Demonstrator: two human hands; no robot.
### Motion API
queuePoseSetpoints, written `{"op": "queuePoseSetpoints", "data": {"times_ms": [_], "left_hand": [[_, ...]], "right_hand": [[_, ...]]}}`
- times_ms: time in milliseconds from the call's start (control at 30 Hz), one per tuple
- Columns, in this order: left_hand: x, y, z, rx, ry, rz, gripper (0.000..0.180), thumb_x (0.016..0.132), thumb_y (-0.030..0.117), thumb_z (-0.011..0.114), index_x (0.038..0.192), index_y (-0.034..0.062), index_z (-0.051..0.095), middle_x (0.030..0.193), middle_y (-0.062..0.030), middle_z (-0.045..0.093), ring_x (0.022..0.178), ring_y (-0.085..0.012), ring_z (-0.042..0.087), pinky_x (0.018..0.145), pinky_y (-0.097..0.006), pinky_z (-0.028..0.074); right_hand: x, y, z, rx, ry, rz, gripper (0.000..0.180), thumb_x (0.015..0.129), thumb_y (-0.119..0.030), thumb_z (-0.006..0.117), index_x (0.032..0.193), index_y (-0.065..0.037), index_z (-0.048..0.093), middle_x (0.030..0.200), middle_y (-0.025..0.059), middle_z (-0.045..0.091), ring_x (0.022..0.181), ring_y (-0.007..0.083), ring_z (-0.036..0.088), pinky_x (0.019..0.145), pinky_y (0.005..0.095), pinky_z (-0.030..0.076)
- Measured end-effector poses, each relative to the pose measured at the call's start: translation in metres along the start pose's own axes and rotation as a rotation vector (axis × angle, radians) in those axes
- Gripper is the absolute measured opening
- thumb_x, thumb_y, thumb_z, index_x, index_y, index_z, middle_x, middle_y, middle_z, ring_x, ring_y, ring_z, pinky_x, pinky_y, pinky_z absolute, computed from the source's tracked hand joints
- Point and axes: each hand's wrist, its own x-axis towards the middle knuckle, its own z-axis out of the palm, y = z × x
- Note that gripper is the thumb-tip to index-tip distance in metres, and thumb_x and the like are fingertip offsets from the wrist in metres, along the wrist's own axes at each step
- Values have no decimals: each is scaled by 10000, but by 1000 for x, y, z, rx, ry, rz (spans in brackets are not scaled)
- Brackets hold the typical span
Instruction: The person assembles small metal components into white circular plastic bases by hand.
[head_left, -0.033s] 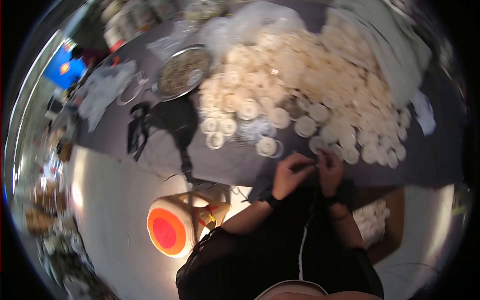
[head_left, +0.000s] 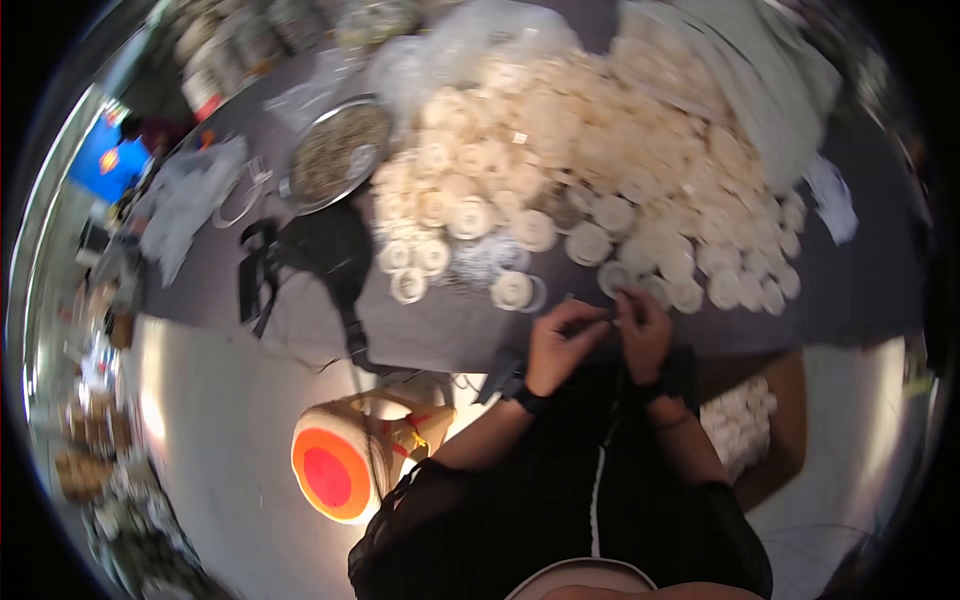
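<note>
Close together at the table's near edge, my left hand (head_left: 560, 345) and my right hand (head_left: 645, 335) both have their fingers pinched. Whatever sits between the fingertips is too small and blurred to name. Just beyond them spreads a big heap of cream-coloured round discs (head_left: 570, 125), many with a ring-like centre. One loose pale disc (head_left: 615, 278) lies nearest my right fingertips. Left of my left hand is another disc (head_left: 511, 290) beside a thin clear ring. A small mound of fine whitish-blue bits (head_left: 488, 260) sits at the heap's front.
An oval metal tray (head_left: 376, 168) holds brownish grainy material. Left of the heap lies a black strapped pouch (head_left: 325, 245). Clear plastic bags (head_left: 190, 205) and a grey-green cloth (head_left: 760, 90) rest on the dark table (head_left: 430, 335). Below stands a stool with a red-orange round end (head_left: 328, 475).
The whole view has shifted a little, so the table and heap sit further left and higher in the picture. Both hands keep the same pinched pose.
</note>
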Motion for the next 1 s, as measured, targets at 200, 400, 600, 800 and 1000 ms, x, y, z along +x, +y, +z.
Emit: {"op": "queuePoseSetpoints", "data": {"times_ms": [200,400,600,800,1000], "left_hand": [[2,-7,5,-25,-99,-36,139,777,-56,597,903,-16,637,879,-48,599,784,-95,554,702,-203,427],[1,-6,10,-112,-132,-133,142,788,-62,588,920,-30,630,884,-46,587,783,-84,545,694,-183,416],[0,-10,11,-116,-140,-98,138,793,-64,582,921,-32,625,891,-56,585,781,-91,545,690,-186,419],[0,-12,8,-117,-94,-98,143,789,-73,581,920,-34,622,893,-64,586,783,-104,551,698,-199,427],[0,-7,10,-108,-144,-118,143,780,-70,593,914,-32,625,886,-51,584,773,-84,541,691,-188,420]], "right_hand": [[-5,-2,-12,46,22,53,144,835,-121,591,943,-31,621,661,55,614,549,61,540,492,219,410],[-4,-1,-17,167,38,148,139,851,-108,569,949,-22,615,546,7,516,479,32,439,435,207,341],[-4,5,-19,162,22,158,142,850,-105,572,954,-18,611,539,1,508,479,28,435,432,204,337],[2,6,-22,237,32,216,138,865,-102,554,968,-32,615,532,-44,478,449,9,406,414,177,298],[-1,5,-17,161,-13,186,144,832,-111,588,942,-22,615,558,21,537,504,33,464,460,210,370]]}}
